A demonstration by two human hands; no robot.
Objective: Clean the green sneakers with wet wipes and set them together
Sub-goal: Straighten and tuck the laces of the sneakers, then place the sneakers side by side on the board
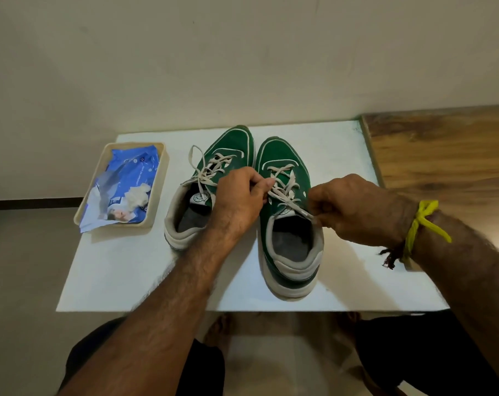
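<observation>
Your left hand [239, 200] and right hand [354, 208] both sit over the right sneaker [289, 224], one on each side of its lacing. Your left fingers are curled and pinch a strand of the cream laces [282, 190] at the inner edge; your right fingers are curled round the lace end near the tongue. The left sneaker [211, 181] stands just beside it, under and beyond your left wrist, toes pointing away from you, its own laces loose and looping out to the far left of your left hand.

Well to the left of your left hand lies a shallow beige tray [160, 184] holding a crumpled blue wet wipes pack [128, 184] with a white wipe bunched at its opening. Everything rests on a flat white board [122, 270]; beyond your right hand runs a wood-grain surface [442, 150].

The sneakers are matte green with thick off-white soles and grey padded collars. A yellow cord [419, 227] is knotted round your right wrist.
</observation>
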